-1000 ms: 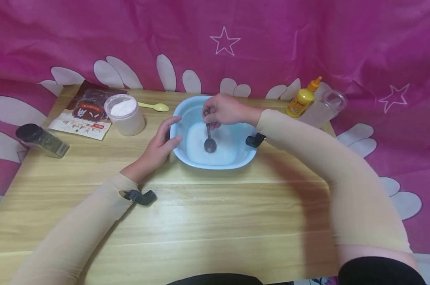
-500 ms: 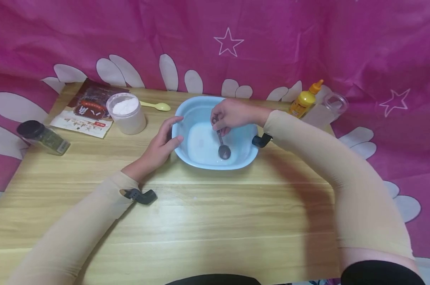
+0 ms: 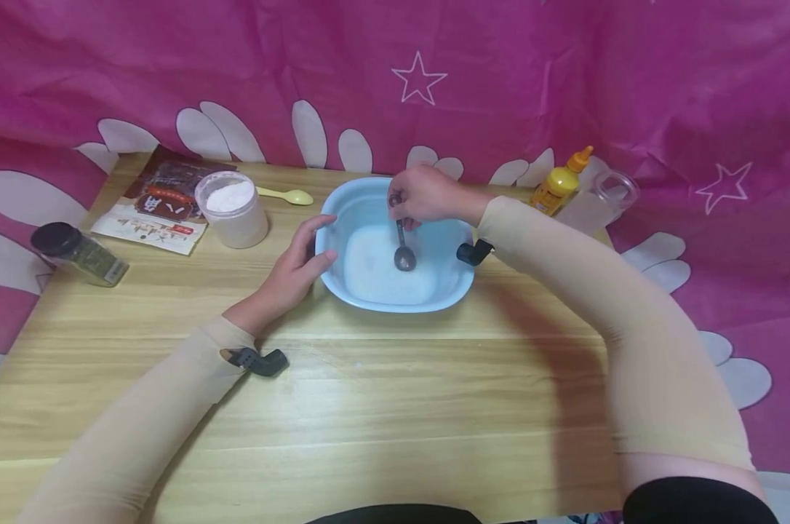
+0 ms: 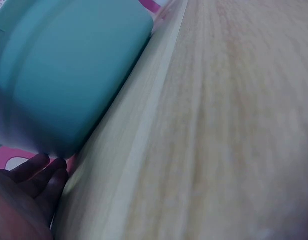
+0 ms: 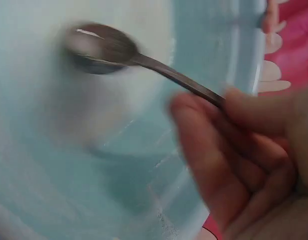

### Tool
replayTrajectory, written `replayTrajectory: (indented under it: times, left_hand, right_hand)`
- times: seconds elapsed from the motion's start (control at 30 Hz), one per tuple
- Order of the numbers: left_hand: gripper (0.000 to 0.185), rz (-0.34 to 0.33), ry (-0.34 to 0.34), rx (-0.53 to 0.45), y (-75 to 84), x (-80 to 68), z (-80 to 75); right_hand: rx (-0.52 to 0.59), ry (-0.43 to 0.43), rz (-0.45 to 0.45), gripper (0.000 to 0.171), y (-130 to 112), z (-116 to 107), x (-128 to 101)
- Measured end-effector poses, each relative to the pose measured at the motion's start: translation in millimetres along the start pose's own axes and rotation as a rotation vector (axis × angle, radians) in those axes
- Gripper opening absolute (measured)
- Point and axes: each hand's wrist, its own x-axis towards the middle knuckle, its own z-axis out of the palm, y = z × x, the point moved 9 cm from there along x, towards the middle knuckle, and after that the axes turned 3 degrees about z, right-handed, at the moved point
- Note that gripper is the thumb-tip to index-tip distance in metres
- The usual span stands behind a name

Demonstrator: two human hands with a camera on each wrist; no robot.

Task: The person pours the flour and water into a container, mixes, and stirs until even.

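Basin, light-blue rounded oblong plastic [image 3: 395, 306], near the counter's [image 3: 369, 407] far edge; left hand [image 3: 293, 263] steadying its left side, fingers spread wide. Spoon, dark metal [image 3: 404, 258], bowl inside basin; handle pinched between right hand's [image 3: 428, 195] fingers.

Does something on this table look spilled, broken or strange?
Nothing stands out as spilled or broken. The left hand touches the blue basin and the right hand holds the dark spoon inside it. The jar of white powder stands open, yet none seems scattered around it.
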Motion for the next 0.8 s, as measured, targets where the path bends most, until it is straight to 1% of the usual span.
replayTrajectory:
  times: [0.1,0.13,0.2,0.27,0.37,0.47,0.53,0.57,0.63,0.67,0.73,0.8]
  left_hand:
    - [0.06,0.002,-0.001,-0.008,0.7,0.4,0.0]
    - [0.06,0.004,-0.002,-0.01,1.0,0.4,0.1]
    - [0.06,0.006,-0.003,-0.019,1.4,0.4,0.5]
    - [0.06,0.009,-0.004,-0.028,1.8,0.2,0.9]
    - [0.06,0.01,-0.003,-0.026,1.9,0.1,1.1]
    - [0.06,0.01,-0.001,-0.01,2.3,0.3,1.1]
    - [0.06,0.009,-0.002,0.001,2.4,0.6,1.0]
    - [0.06,0.009,-0.002,0.004,2.7,0.8,1.0]
    - [0.06,0.011,-0.003,0.005,3.1,1.2,1.0]
    - [0.06,0.012,-0.003,0.003,3.1,1.3,1.0]
    - [0.06,0.014,-0.003,-0.002,3.1,1.0,0.8]
    - [0.06,0.018,-0.002,-0.015,2.6,0.6,0.7]
  right_hand:
    - [-0.004,-0.145,-0.027,0.008,-4,16,-4]
    - [0.016,-0.186,-0.041,0.008,-7,21,-5]
    - [0.081,-0.228,-0.077,0.009,-14,30,-5]
    - [0.14,-0.213,-0.111,0.01,-20,31,-3]
    - [0.169,-0.099,-0.121,0.01,-22,21,1]
    - [0.131,0.018,-0.056,0.01,-13,4,3]
    - [0.096,0.04,0.0,0.009,-4,-2,2]
    - [0.074,0.029,0.023,0.009,-1,-3,2]
    - [0.046,-0.031,0.05,0.009,3,1,0]
    - [0.035,-0.071,0.05,0.009,3,5,-1]
    - [0.051,-0.149,0.031,0.01,-2,17,-3]
    - [0.092,-0.192,-0.003,0.01,-11,28,-5]
